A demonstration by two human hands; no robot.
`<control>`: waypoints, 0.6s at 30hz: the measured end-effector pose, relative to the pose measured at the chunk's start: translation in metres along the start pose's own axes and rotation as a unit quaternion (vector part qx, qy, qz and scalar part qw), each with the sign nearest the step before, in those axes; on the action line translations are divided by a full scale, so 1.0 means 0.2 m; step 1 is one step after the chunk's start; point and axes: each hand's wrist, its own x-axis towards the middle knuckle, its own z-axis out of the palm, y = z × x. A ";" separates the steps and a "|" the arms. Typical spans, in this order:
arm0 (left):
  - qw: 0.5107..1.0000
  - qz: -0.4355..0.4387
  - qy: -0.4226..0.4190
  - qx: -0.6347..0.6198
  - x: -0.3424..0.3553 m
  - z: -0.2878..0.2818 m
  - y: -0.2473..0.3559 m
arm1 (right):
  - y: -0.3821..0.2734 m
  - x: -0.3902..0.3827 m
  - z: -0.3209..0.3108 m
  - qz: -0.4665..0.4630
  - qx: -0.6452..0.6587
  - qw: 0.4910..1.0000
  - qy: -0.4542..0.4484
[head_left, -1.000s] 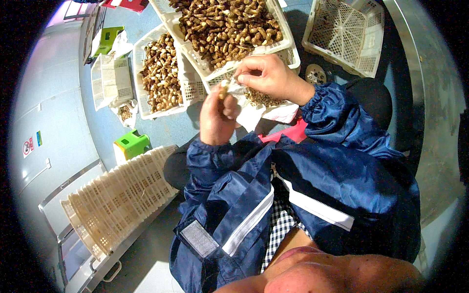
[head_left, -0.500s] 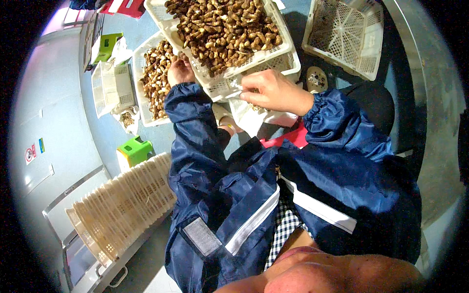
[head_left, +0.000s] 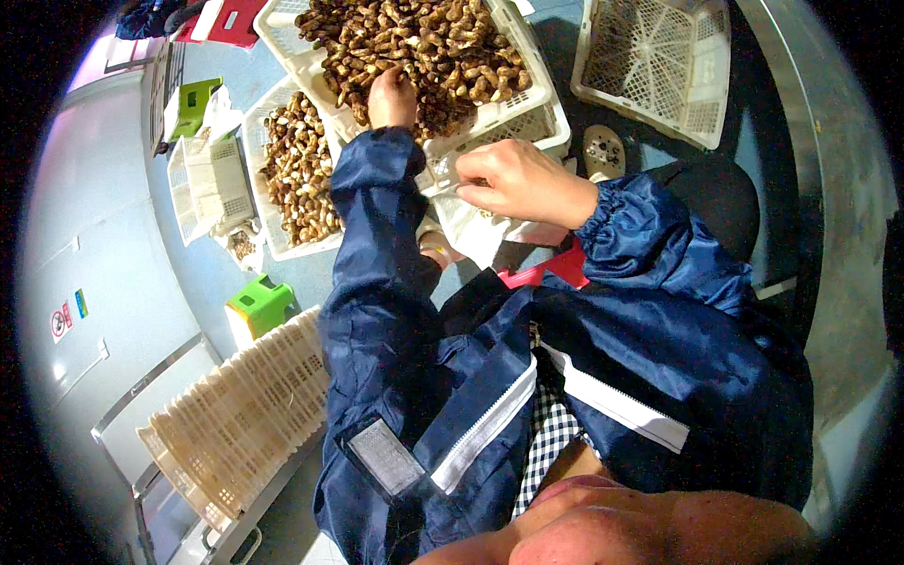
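Note:
My left hand [head_left: 392, 102] reaches into the brown mushrooms [head_left: 438, 52] heaped in the upper white plastic crate [head_left: 537, 91]; its fingers are curled, and what they hold is hidden among the pile. My right hand [head_left: 518, 184] hovers over white paper or cloth [head_left: 480, 235] with small scraps on it, fingers pinched on something I cannot make out. Left of the upper crate, a second crate [head_left: 287, 250] holds paler brown-and-white mushrooms [head_left: 301, 169].
An empty white crate [head_left: 650, 71] lies upper right, near a clog [head_left: 605, 149]. Smaller white containers [head_left: 198, 188] are at left, with green stools [head_left: 259, 306] above and below them. Stacked baskets [head_left: 231, 414] stand lower left. Red plastic [head_left: 556, 268] shows by my legs.
My left hand has left my right hand, where it held a mushroom, moved to the crates' junction, then into the upper crate's pile. My right hand has dropped slightly.

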 end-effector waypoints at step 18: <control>0.992 -0.119 0.045 -0.012 0.06 0.17 0.01 | 0.00 -0.02 -0.02 -0.010 0.012 0.997 0.079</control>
